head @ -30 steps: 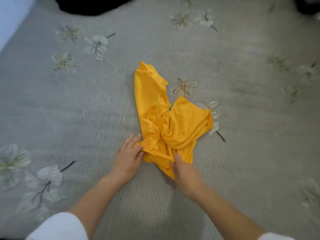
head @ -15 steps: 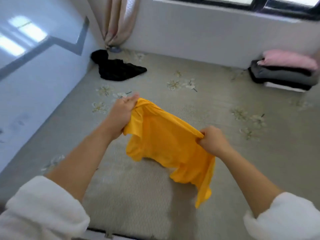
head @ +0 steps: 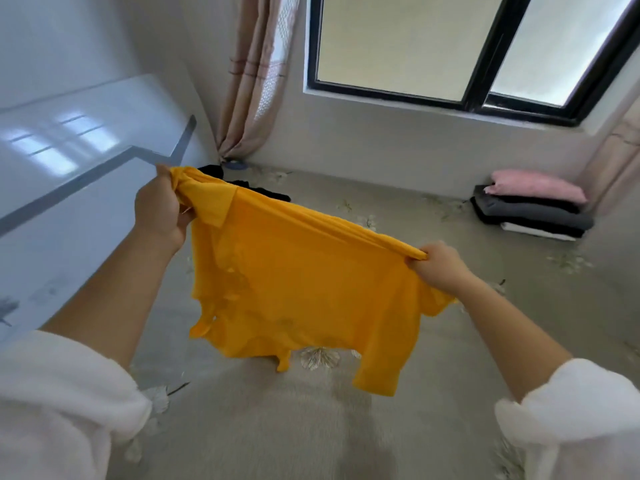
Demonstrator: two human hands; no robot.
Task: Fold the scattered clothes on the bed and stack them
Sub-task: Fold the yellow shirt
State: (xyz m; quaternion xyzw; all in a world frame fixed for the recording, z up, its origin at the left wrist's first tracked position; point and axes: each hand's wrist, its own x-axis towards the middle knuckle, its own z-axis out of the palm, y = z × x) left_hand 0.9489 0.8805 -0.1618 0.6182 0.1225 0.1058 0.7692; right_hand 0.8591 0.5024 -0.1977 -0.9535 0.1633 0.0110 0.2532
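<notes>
A yellow shirt (head: 298,289) hangs spread in the air above the grey flowered bed (head: 398,417). My left hand (head: 159,209) grips its upper left corner, raised near the wall. My right hand (head: 440,268) grips the upper right corner, lower and further right. The shirt's top edge is stretched between both hands and its sleeves dangle below. A crumpled black garment (head: 266,192) lies at the far left of the bed, partly hidden behind the shirt. A stack of folded clothes (head: 533,209), pink on top of grey, black and white, sits at the far right.
A glossy white wall (head: 69,161) runs along the bed's left side. A pink curtain (head: 256,81) hangs in the far corner beside a black-framed window (head: 478,53). Another curtain (head: 620,154) hangs behind the stack.
Both hands lifted the yellow shirt off the bed and pulled it apart, so it now hangs spread wide. The view tilted up toward the window.
</notes>
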